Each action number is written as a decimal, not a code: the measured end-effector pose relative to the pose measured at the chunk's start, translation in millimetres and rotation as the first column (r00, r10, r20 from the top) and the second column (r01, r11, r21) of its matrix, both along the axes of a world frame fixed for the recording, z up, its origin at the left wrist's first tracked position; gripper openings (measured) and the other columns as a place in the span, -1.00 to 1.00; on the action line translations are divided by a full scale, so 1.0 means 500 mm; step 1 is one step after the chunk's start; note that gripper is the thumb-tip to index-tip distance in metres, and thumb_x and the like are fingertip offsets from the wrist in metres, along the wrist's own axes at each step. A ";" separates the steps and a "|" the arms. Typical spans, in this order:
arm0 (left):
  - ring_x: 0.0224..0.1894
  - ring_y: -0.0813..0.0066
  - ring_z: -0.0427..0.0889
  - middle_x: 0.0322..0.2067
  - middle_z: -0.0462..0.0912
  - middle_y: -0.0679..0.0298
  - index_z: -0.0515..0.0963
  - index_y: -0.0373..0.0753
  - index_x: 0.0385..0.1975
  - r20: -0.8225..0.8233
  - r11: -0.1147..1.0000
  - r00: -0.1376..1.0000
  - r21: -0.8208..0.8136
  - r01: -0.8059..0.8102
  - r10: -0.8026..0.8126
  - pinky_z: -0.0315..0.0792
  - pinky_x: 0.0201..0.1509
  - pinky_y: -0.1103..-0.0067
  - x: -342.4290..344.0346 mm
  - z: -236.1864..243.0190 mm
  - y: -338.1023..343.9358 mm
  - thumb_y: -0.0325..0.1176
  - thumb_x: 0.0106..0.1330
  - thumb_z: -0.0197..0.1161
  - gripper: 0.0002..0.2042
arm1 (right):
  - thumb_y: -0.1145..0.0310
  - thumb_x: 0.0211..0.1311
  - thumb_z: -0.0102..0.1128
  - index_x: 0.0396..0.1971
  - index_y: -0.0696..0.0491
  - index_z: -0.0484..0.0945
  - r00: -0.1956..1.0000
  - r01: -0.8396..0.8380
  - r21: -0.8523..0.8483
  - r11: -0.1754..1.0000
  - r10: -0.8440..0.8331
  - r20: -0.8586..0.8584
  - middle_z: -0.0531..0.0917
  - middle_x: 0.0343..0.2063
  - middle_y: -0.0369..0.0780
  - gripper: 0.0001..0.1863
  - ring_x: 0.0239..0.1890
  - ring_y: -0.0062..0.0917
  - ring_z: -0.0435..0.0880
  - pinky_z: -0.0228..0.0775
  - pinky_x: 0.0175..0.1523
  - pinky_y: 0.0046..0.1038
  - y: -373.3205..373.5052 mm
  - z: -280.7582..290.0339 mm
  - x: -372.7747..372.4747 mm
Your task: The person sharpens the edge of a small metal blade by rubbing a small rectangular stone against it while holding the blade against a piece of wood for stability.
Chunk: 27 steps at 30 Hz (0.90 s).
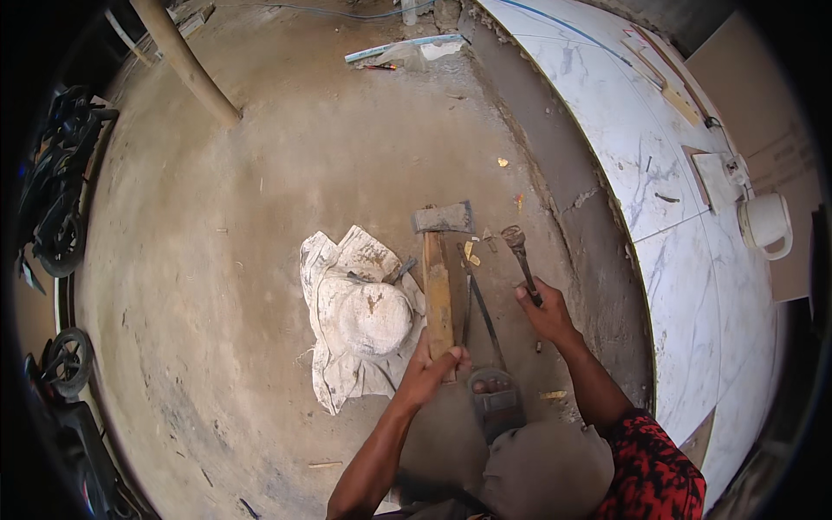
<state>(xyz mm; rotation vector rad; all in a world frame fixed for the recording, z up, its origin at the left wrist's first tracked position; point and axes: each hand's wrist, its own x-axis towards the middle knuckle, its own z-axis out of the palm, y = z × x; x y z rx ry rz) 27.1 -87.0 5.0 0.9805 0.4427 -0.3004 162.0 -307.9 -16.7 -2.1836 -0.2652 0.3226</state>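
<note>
My left hand is closed around the lower end of a hatchet's yellowish wooden handle. The hatchet points away from me, its worn grey metal head at the far end. In my right hand is a dark metal tool with a thick, blunt far end; its exact kind is unclear. A dirty white sack with a rounded, bulging middle lies just left of the hatchet. Between the two tools, a thin dark rod lies on the ground, pointing toward my sandalled foot.
Marble-patterned tiles cover a raised ledge at right, where a white mug stands. A wooden post rises at far left. Motorbikes stand along the left edge. A light-blue pipe lies at the back.
</note>
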 end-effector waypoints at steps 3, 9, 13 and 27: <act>-0.46 0.50 0.55 -0.29 0.55 0.18 0.20 -0.26 0.12 0.044 0.997 0.998 -0.064 -0.048 0.051 0.47 -0.34 0.54 0.015 0.003 -0.001 -0.46 0.34 0.07 -0.63 | 0.14 0.31 0.16 -0.47 0.19 0.42 0.998 0.043 -0.040 0.998 -0.042 0.036 0.42 -0.65 -0.20 -0.62 -0.57 -0.53 0.37 0.26 -0.42 -0.41 -0.017 0.033 0.008; -0.45 0.33 0.62 -0.19 0.61 -0.03 0.22 -0.27 0.14 -0.132 0.943 0.975 0.260 0.208 -0.179 0.49 -0.30 0.46 0.031 -0.012 -0.016 -0.42 0.31 0.10 -0.59 | 0.30 0.15 0.28 -0.54 0.15 0.39 0.961 -0.135 -0.188 0.973 0.175 0.213 0.42 -0.67 -0.15 -0.71 -0.62 -0.28 0.41 0.29 -0.45 -0.35 0.006 0.073 0.038; -0.42 0.04 0.63 -0.27 0.60 -0.18 0.23 -0.34 0.16 0.041 0.595 0.970 0.795 0.114 -0.241 0.50 -0.28 0.34 -0.003 -0.073 -0.006 -0.36 0.28 0.13 -0.53 | 0.40 0.06 0.27 -0.56 0.14 0.38 0.832 -0.390 -0.135 0.911 0.412 0.371 0.40 -0.66 -0.13 -0.77 -0.60 -0.17 0.44 0.30 -0.46 -0.27 0.094 0.137 -0.006; -0.23 -0.25 0.59 -0.32 0.58 -0.29 0.20 -0.45 0.18 0.204 0.098 0.879 0.979 -0.180 -0.431 0.45 -0.10 0.10 -0.031 -0.085 0.009 -0.38 0.19 0.18 -0.43 | 0.36 0.10 0.16 -0.56 0.11 0.40 0.727 -0.536 -0.168 0.827 0.554 0.405 0.55 -0.59 -0.04 -0.82 -0.47 -0.02 0.58 0.39 -0.36 -0.11 0.114 0.086 -0.049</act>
